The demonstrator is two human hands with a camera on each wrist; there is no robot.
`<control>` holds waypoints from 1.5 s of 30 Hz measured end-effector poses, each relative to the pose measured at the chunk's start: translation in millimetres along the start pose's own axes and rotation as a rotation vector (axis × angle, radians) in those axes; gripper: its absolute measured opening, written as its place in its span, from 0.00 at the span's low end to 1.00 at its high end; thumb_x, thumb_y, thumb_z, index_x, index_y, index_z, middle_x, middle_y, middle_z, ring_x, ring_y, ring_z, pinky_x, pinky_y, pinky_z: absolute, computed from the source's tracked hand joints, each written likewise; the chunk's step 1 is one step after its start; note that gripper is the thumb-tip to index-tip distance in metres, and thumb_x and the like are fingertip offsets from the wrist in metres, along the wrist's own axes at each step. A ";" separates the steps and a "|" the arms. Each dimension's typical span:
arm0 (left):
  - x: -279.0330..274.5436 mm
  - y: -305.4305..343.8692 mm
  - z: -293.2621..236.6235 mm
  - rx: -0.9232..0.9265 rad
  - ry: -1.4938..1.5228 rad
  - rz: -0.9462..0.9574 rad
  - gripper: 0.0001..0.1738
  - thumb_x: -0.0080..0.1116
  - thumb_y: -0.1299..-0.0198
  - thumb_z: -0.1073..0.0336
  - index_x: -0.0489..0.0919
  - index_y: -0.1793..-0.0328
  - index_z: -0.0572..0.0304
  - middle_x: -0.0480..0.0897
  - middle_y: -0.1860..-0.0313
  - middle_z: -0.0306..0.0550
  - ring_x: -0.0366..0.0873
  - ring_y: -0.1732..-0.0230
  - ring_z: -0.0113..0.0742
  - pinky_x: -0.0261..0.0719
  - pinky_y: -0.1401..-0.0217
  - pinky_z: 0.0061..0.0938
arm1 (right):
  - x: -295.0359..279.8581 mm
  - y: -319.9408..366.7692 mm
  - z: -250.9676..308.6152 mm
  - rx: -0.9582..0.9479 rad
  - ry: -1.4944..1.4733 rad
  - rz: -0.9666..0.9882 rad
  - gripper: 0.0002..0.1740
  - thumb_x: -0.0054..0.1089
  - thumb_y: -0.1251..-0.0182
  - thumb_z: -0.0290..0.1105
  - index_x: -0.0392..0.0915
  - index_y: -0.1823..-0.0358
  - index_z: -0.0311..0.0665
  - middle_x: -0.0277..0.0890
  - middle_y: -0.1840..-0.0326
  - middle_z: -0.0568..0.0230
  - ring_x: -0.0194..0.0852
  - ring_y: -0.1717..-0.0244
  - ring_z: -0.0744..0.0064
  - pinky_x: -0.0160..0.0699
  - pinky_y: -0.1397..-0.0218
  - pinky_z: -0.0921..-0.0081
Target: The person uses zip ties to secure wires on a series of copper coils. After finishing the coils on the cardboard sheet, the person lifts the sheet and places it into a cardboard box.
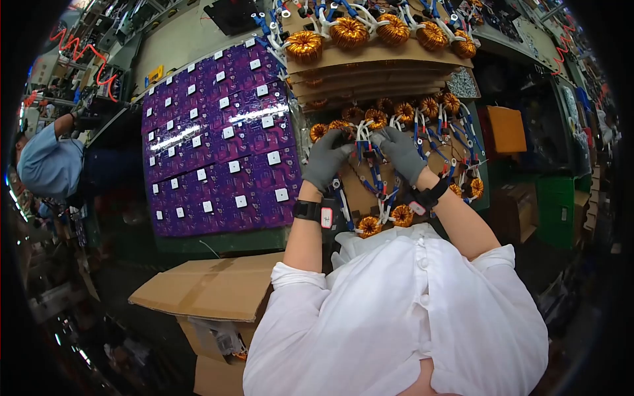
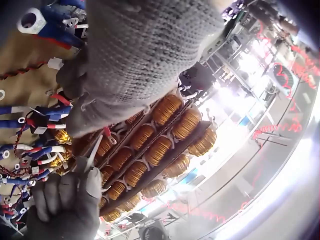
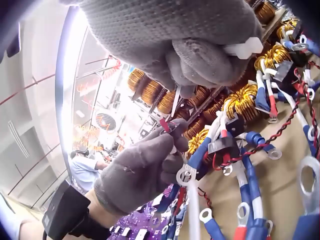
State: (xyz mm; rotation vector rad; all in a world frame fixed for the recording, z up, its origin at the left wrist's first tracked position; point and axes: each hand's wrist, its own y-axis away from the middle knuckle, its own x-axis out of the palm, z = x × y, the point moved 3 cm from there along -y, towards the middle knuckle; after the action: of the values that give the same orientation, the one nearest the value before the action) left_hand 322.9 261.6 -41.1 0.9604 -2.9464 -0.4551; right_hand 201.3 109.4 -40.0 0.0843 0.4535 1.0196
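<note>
My gloved left hand [image 1: 325, 160] [image 2: 145, 55] [image 3: 145, 167] pinches a small red-sleeved lead [image 3: 166, 125] between thumb and fingers. Close by on the right, my gloved right hand [image 1: 401, 152] [image 2: 65, 202] [image 3: 200, 45] has its fingers curled round a thin white strip [image 2: 94, 152] [image 3: 176, 102]; a white plastic block [image 3: 245, 48] shows at its knuckles. Both hands are above cardboard [image 1: 356, 191] that bears copper-wound coils [image 1: 368, 226] [image 3: 242, 102] with blue and white cables [image 3: 252, 185] ending in ring terminals. The gloves partly hide the fingertips.
Purple circuit boards [image 1: 218, 138] with white squares lie at the left. Stacked cardboard layers with coils [image 1: 349, 32] stand beyond the hands. An open carton [image 1: 205, 287] is at lower left, a green crate [image 1: 555, 211] at right. Another person [image 1: 49, 162] is at far left.
</note>
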 end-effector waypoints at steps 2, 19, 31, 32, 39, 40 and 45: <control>1.5 -1.5 2.7 -0.032 0.062 -0.100 0.26 0.64 0.48 0.65 0.75 0.43 0.68 0.81 0.52 0.50 0.79 0.53 0.34 0.77 0.52 0.26 | 3.4 0.9 -1.4 0.042 -0.060 0.029 0.18 0.52 0.32 0.42 0.74 0.61 0.30 0.75 0.71 0.61 0.69 0.68 0.73 0.68 0.62 0.72; -10.6 -0.2 -8.2 -0.051 0.003 -0.136 0.23 0.64 0.46 0.65 0.77 0.45 0.70 0.84 0.57 0.50 0.81 0.61 0.32 0.80 0.59 0.25 | 14.7 -4.1 22.8 -0.002 0.156 0.046 0.21 0.52 0.33 0.45 0.74 0.56 0.31 0.77 0.64 0.50 0.75 0.62 0.56 0.70 0.57 0.66; -15.5 -11.8 -3.7 -0.048 -0.038 -0.063 0.24 0.64 0.47 0.64 0.78 0.45 0.68 0.84 0.57 0.49 0.81 0.60 0.30 0.77 0.56 0.23 | 3.3 -3.2 47.2 -0.056 0.373 0.053 0.16 0.57 0.36 0.43 0.76 0.57 0.37 0.79 0.62 0.52 0.78 0.59 0.52 0.74 0.57 0.65; -15.3 -10.2 -6.7 -0.065 -0.040 -0.045 0.25 0.64 0.47 0.63 0.78 0.43 0.66 0.84 0.56 0.51 0.82 0.59 0.32 0.78 0.56 0.24 | 1.3 -3.6 47.7 -0.034 0.345 0.026 0.16 0.57 0.37 0.43 0.77 0.58 0.37 0.80 0.62 0.52 0.78 0.59 0.53 0.74 0.57 0.65; -16.4 -8.6 -18.3 -0.068 -0.164 -0.040 0.24 0.65 0.48 0.62 0.78 0.45 0.65 0.84 0.57 0.50 0.82 0.59 0.33 0.78 0.56 0.25 | 17.4 -14.2 51.4 -0.131 0.291 0.044 0.15 0.59 0.39 0.41 0.78 0.60 0.37 0.80 0.64 0.53 0.79 0.61 0.55 0.74 0.57 0.67; -16.8 -9.1 -17.3 -0.077 -0.169 -0.038 0.24 0.65 0.48 0.62 0.79 0.46 0.65 0.84 0.57 0.51 0.82 0.59 0.34 0.77 0.55 0.25 | 19.0 -14.4 52.7 -0.130 0.283 0.064 0.14 0.60 0.40 0.40 0.79 0.60 0.37 0.80 0.64 0.54 0.79 0.62 0.57 0.74 0.58 0.68; -18.8 -8.8 -15.4 -0.087 -0.140 -0.042 0.22 0.68 0.49 0.61 0.81 0.52 0.69 0.84 0.61 0.48 0.80 0.60 0.28 0.76 0.56 0.23 | 10.6 -20.1 54.0 -0.133 0.203 0.096 0.12 0.61 0.41 0.37 0.80 0.62 0.36 0.81 0.66 0.56 0.78 0.65 0.64 0.74 0.59 0.70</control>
State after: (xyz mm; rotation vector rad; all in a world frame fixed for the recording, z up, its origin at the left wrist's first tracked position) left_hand 344.8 261.5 -27.3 1.0232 -3.0037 -0.6729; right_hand 243.9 115.1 -0.2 -0.1189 0.5687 1.1552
